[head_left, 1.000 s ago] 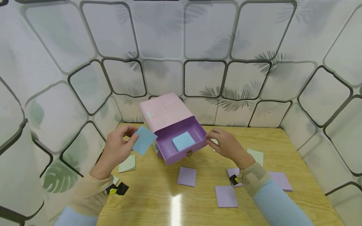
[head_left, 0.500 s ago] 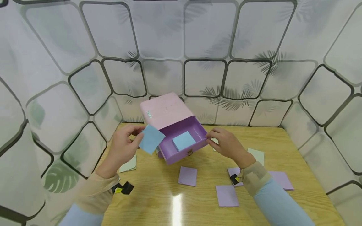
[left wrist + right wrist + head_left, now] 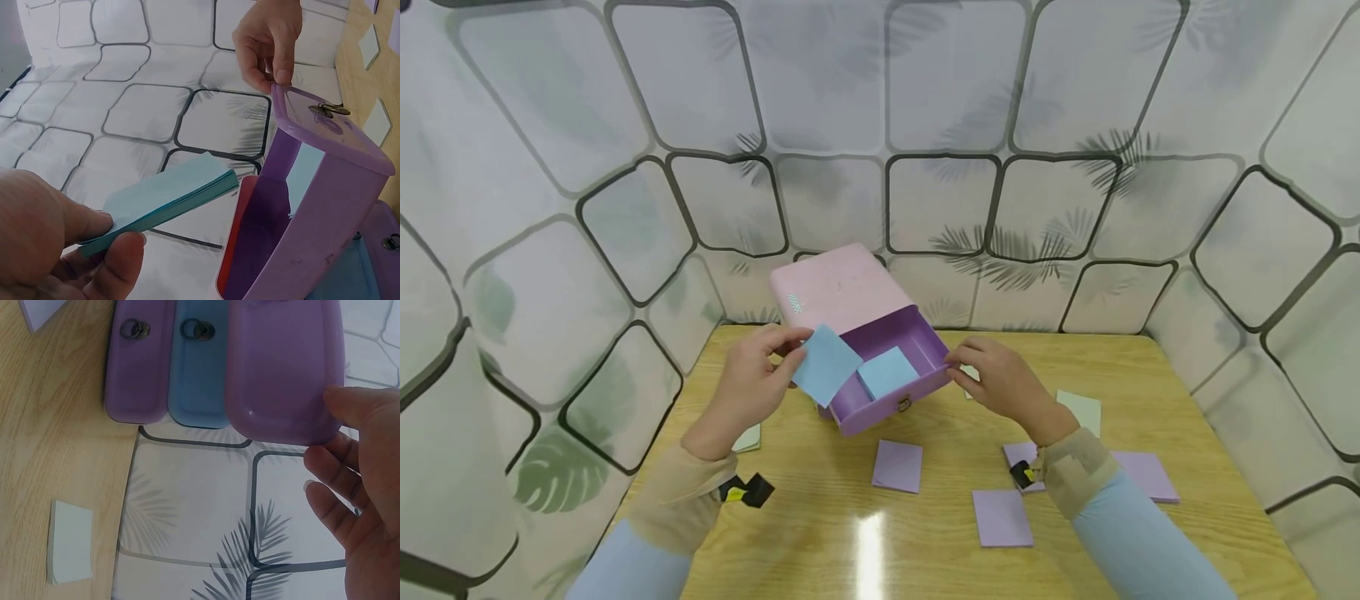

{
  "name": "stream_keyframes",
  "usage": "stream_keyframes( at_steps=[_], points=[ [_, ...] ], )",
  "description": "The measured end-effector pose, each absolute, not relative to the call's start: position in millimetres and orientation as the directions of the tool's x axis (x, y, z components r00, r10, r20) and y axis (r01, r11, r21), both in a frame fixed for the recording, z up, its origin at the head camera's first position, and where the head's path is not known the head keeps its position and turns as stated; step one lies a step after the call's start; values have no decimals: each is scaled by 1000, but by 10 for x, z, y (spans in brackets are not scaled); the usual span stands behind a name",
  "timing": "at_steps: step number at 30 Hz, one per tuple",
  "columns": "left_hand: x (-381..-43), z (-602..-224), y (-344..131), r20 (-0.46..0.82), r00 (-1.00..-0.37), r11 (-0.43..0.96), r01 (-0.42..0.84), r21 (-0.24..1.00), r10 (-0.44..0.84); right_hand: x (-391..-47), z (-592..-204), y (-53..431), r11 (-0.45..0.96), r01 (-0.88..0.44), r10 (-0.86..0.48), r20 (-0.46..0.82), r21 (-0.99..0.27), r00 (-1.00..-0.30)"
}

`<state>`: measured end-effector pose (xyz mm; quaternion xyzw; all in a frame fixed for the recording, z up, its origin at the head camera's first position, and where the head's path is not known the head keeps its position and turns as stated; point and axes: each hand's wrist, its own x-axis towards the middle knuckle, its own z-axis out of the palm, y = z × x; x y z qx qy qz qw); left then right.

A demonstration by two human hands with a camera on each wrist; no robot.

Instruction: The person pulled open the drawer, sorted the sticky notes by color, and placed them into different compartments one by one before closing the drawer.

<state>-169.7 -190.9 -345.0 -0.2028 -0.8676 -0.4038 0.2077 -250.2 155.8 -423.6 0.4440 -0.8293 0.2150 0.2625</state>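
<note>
My left hand (image 3: 747, 385) pinches a light blue sticky note pad (image 3: 826, 365) between thumb and fingers, above the left end of an open purple drawer (image 3: 868, 412). The left wrist view shows the pad as a thick stack (image 3: 169, 190), tilted and apart from the drawer. Another blue sticky note pad (image 3: 889, 372) lies inside the drawer. At the drawer's front right corner, my right hand (image 3: 1003, 385) grips the rim with thumb and fingers, as the right wrist view also shows. The drawer is pulled out of the top of a pink drawer box (image 3: 842, 287).
Below the open drawer are a blue drawer (image 3: 199, 381) and another purple drawer (image 3: 139, 381), both shut, with ring pulls. Purple note pads (image 3: 897, 467) and pale green ones (image 3: 1078, 412) lie scattered on the wooden table (image 3: 805, 533). A patterned curtain (image 3: 940, 208) stands behind.
My left hand has carried the blue sticky note pad rightward, from beside the box to over the drawer's left end. My right hand has stayed on the drawer's corner.
</note>
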Motion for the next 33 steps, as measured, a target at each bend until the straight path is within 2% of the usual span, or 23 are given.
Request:
stream_keyframes(
  at_steps=[10,16,33],
  points=[
    [-1875,-3526,-1749,421,-862,640,496,587,281,-2524,-4266,1562,506,-853,-621,633,-128,-463],
    [-1990,-3538,-1657,399,-859,627,508,591,320,-2529,-4269,1563,505,-853,-619,633,-132,-465],
    [-2197,-3614,-1375,348,-873,669,486,563,341,-2495,-4235,1562,514,-845,-619,619,-145,-483]
  ],
)
